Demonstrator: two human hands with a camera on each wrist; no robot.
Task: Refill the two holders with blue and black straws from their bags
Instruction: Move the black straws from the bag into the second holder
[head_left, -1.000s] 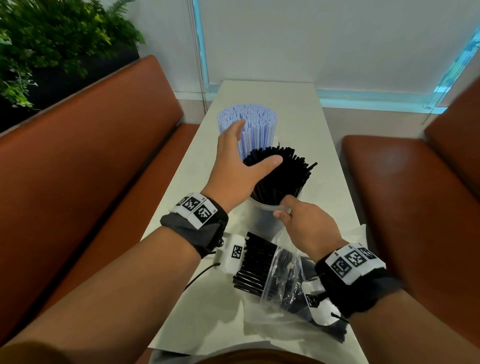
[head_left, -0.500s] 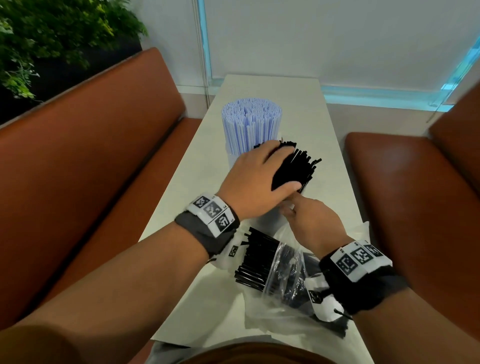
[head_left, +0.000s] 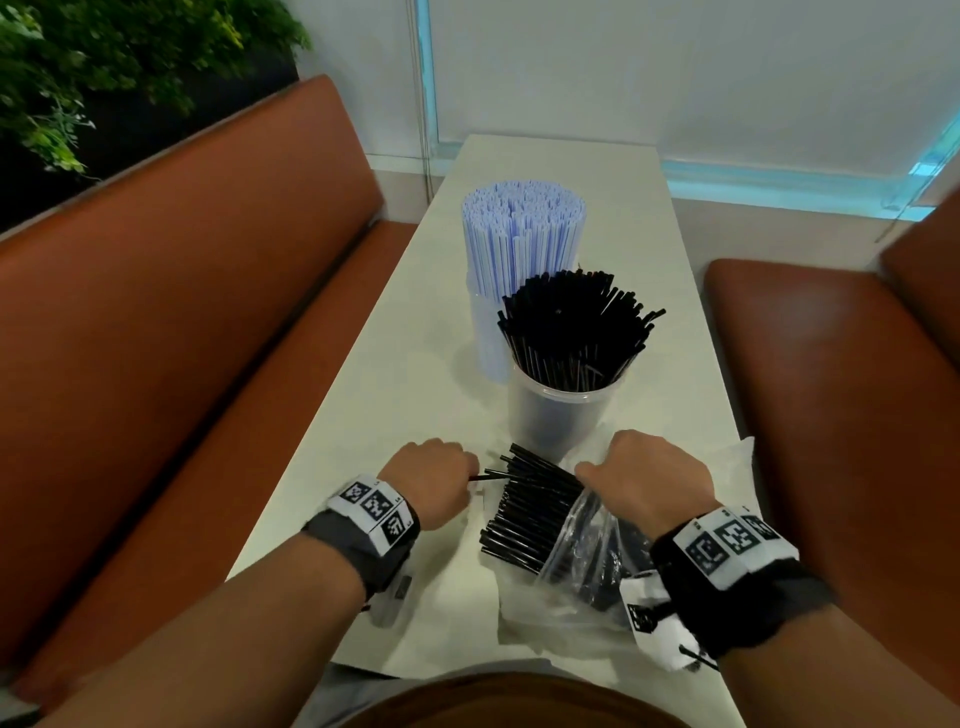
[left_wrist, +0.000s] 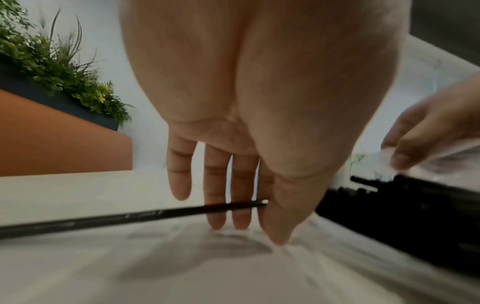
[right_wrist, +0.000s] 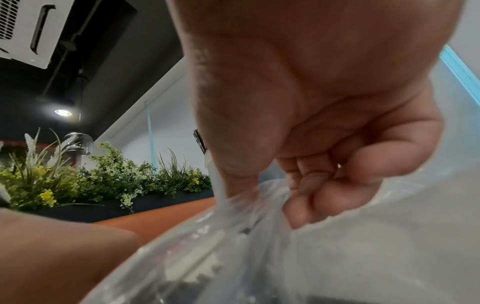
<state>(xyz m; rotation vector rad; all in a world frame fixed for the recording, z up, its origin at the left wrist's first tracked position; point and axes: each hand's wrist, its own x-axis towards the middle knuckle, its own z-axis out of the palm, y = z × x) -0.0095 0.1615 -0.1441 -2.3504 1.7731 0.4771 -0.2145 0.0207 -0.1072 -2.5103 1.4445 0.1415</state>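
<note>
We judge the black refill to be the step in hand: the blue holder stands packed, while the black holder in front of it is full but loose. More black straws lie half out of the bag on the surface, just before the black holder. Our right hand pinches the bag's open edge, fingers curled on the plastic. Our left hand hangs just left of the bundle, fingers fairly straight, tips near the surface; one straw crosses them, but we cannot tell whether it is gripped. Next move, in our judgement: close on a bundle and draw it clear while the right hand anchors the bag.
</note>
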